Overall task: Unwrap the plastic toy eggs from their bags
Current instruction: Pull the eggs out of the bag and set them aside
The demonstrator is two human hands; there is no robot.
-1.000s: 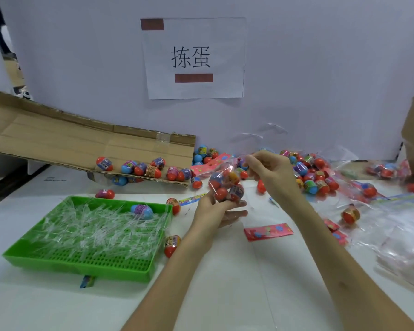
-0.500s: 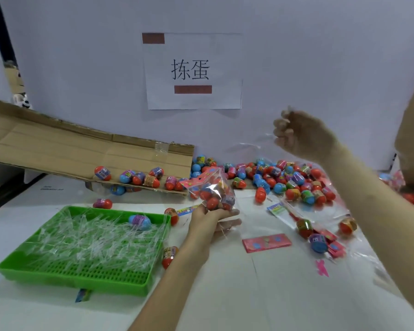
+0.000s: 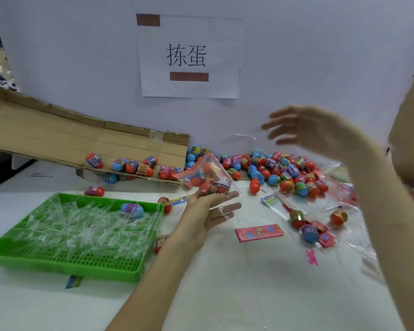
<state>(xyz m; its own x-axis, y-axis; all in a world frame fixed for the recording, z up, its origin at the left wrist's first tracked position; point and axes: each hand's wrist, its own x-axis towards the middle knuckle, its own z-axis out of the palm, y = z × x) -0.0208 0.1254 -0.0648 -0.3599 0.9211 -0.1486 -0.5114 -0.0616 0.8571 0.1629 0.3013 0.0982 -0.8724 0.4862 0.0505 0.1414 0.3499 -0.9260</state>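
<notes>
Head view: wall sign (image 3: 189, 88) reads 拣蛋; labels on toy eggs (image 3: 292, 170) unreadable.

L hand (image 3: 208, 211) & R hand (image 3: 306, 130): bare, slim fingers; both forearms bare to frame edge.

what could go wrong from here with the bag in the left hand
1. The bag of eggs rests on the left hand, fingers straight, apparently not gripped, while the right hand is raised clear of it; it may tip and spill.
2. Spilled eggs could roll into the green tray of plastic scraps, where one egg lies.
</notes>
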